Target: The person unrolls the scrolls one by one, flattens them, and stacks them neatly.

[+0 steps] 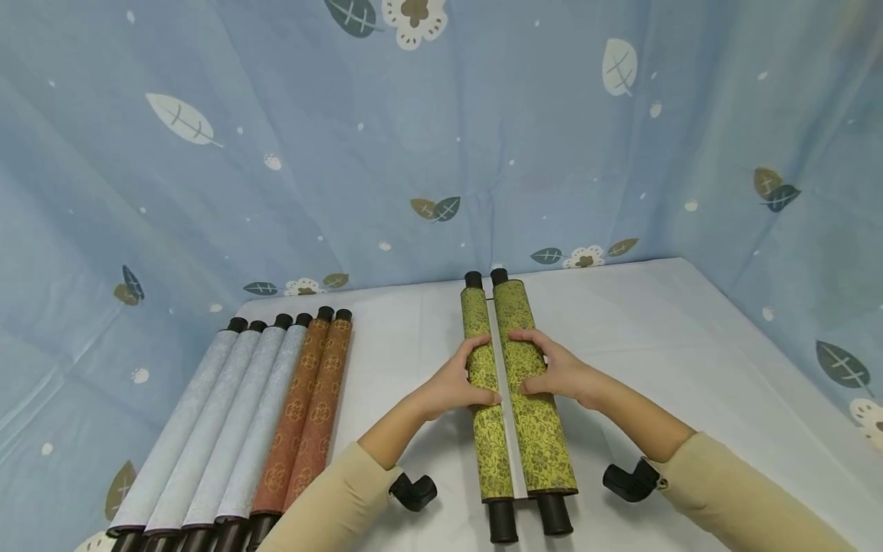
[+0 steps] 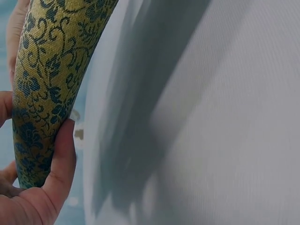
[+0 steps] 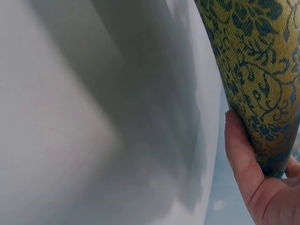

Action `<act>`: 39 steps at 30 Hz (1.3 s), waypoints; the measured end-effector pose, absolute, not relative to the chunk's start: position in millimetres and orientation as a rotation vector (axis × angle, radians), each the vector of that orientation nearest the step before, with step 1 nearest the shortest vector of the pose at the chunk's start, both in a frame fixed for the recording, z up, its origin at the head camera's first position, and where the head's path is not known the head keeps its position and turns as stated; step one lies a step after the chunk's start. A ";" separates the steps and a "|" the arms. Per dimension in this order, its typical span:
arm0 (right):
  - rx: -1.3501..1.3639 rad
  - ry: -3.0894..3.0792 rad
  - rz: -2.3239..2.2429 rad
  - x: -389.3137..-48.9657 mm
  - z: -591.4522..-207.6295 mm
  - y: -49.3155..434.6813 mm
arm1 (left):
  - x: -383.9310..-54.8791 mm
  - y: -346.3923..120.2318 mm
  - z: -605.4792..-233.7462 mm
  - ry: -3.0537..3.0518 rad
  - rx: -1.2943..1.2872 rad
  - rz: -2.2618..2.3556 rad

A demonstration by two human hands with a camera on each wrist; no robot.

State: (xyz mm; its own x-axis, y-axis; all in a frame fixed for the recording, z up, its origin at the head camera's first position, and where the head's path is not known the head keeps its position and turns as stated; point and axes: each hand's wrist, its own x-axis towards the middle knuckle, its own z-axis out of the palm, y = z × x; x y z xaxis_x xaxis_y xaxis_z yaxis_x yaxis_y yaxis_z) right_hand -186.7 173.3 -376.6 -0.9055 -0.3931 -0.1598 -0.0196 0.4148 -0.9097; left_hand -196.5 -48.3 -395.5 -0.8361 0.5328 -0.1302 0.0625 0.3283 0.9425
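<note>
In the head view, two yellow-green scroll rolls with dark floral patterns and black end knobs lie side by side. A narrow pale strip (image 1: 508, 429) runs lengthwise between them. My left hand (image 1: 448, 385) grips the left roll (image 1: 493, 460) around its middle, thumb toward me and fingers on the far side. The right roll (image 1: 546, 452) is held likewise by my right hand (image 1: 567, 374). Each wrist view shows the brocade surface close up, the left roll (image 2: 56, 61) and the right roll (image 3: 265, 70), with thumb and fingers around it. Shadows fall on the white cloth below.
To the left, several pale blue scroll rolls (image 1: 200, 429) lie in a row beside two rust-brown rolls (image 1: 293, 422) with round motifs. A white cloth (image 1: 662, 330) covers the table. Behind hangs a blue curtain (image 1: 331, 169) with leaves and flowers. Black devices sit at both wrists.
</note>
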 end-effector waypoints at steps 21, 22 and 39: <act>-0.345 2.365 -1.433 -199.6 -382.7 236.2 | -203.1 16.0 -402.3 2.110 0.451 1.604; -0.332 2.360 -1.434 -200.9 -382.6 239.3 | -203.9 19.7 -403.2 2.108 0.444 1.613; -0.241 2.228 -1.434 -223.9 -385.4 280.1 | -213.0 72.2 -418.4 2.207 0.291 1.699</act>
